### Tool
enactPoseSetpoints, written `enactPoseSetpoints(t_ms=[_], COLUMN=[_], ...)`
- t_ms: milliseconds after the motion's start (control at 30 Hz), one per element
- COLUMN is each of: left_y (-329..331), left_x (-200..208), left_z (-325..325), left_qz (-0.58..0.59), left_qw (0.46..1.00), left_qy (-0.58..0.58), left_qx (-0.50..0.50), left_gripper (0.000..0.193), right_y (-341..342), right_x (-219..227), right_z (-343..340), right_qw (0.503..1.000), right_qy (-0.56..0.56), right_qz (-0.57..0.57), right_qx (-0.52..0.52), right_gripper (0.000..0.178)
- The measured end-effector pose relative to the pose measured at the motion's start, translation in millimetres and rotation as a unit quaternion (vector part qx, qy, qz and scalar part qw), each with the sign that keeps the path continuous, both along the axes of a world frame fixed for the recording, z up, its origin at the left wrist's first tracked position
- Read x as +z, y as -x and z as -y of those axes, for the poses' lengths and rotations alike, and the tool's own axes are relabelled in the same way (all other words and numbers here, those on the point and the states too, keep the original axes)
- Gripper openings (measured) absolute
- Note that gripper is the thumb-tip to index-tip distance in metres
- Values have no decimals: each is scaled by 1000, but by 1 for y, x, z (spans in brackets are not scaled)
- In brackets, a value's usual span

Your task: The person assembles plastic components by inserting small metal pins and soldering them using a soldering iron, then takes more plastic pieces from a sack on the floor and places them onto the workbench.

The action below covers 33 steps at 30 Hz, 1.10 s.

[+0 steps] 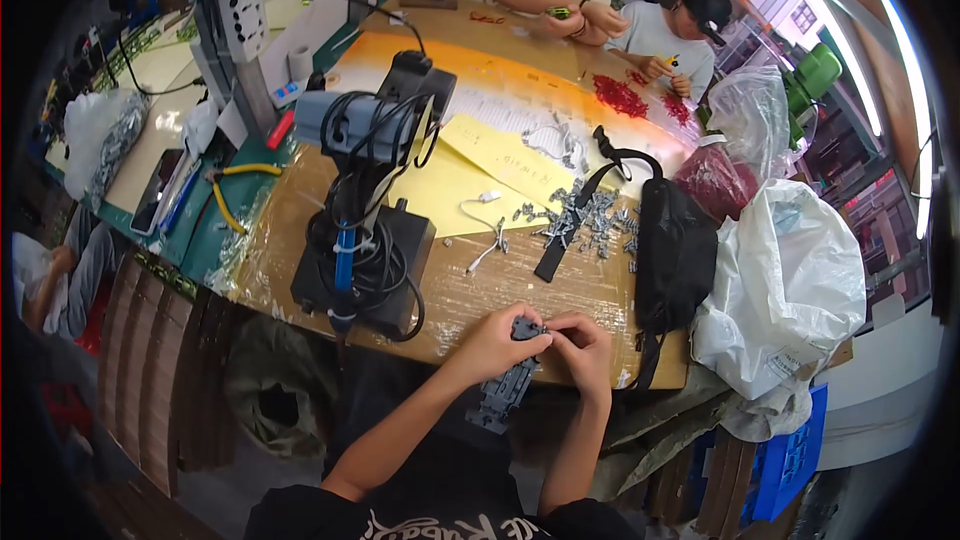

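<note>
My left hand (492, 348) is closed round the upper part of a dark grey plastic toy-car chassis (507, 392), just over the table's near edge. The chassis hangs tilted, its lower end pointing toward me. At its upper right side my right hand (586, 348) pinches with thumb and forefinger. Whatever lies between those fingertips is too small or too hidden to make out. Beyond my hands, a loose heap of small grey plastic parts (603, 222) lies on the table, partly on yellow paper (440, 185).
Left of my hands stands a black device wrapped in cables (365, 260). A black bag (675, 255) and a white plastic sack (785, 285) are to the right. A white cable (487, 240) lies mid-table. Across it, two people handle small items near red parts (620, 97).
</note>
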<state>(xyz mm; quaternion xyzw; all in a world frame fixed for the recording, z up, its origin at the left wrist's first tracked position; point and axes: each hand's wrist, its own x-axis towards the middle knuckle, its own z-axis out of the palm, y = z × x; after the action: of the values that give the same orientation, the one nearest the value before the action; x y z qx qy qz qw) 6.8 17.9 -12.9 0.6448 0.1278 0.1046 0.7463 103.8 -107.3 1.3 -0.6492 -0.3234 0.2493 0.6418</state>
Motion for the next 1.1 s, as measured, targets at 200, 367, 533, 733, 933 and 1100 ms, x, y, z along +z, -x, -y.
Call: enactPoseSetpoints(t_ms=[200,367,533,733,933,1100], left_y=[1,2,2,2,2,0], left_x=[2,2,2,7,12,9], left_z=[-1,-2,1,2,1,-1], left_qz=[19,24,16,3,4,-13], left_qw=[999,998,997,998,997,999], left_qy=[30,64,68,59,73,47], left_qx=[11,-7,-13,-5,1,10], left_gripper=[23,19,19,19,19,18], right_y=[-1,-2,-2,-4,-4,-5], right_x=[3,0,2,0,-1,1], right_z=[0,-1,2,4,0,-1], right_qw=[1000,999,999,997,998,1000], right_qy=[9,-5,5,12,13,11], right_qz=[26,41,35,76,50,26], right_qx=[11,19,18,8,20,10], right_gripper=[9,11,11,10,10,10])
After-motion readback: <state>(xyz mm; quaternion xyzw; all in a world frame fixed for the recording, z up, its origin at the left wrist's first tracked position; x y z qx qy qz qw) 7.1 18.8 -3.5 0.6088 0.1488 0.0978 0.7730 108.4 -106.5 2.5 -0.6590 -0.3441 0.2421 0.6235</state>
